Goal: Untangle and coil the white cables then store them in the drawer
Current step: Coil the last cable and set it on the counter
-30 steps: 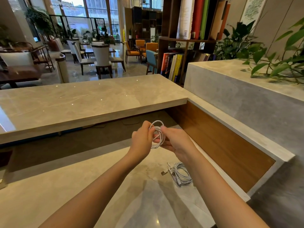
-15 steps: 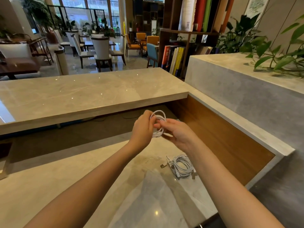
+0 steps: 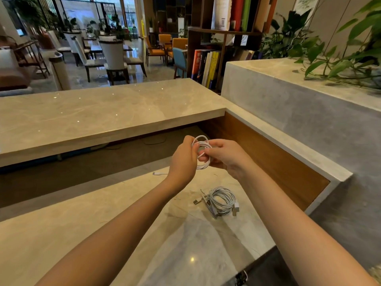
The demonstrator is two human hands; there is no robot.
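Both my hands hold a small coil of white cable (image 3: 201, 142) in the air above the lower marble desk (image 3: 103, 234). My left hand (image 3: 183, 162) grips the coil's left side. My right hand (image 3: 224, 156) pinches a strand of it on the right. A loose cable end with a plug (image 3: 157, 173) shows just left of my left wrist. A second coiled bundle of white cables (image 3: 221, 200) lies on the desk below my right wrist, its plugs sticking out. No drawer is plainly visible.
A raised marble counter (image 3: 99, 116) runs across behind the desk. A wood-faced wall (image 3: 268, 162) and a grey stone ledge (image 3: 299, 112) with plants close off the right. A metal latch (image 3: 242, 276) sits at the desk's near right edge.
The view has tilted down a little. My right hand has shifted on the coil and now pinches a strand at its middle. The loose plug end has come into sight at the left.
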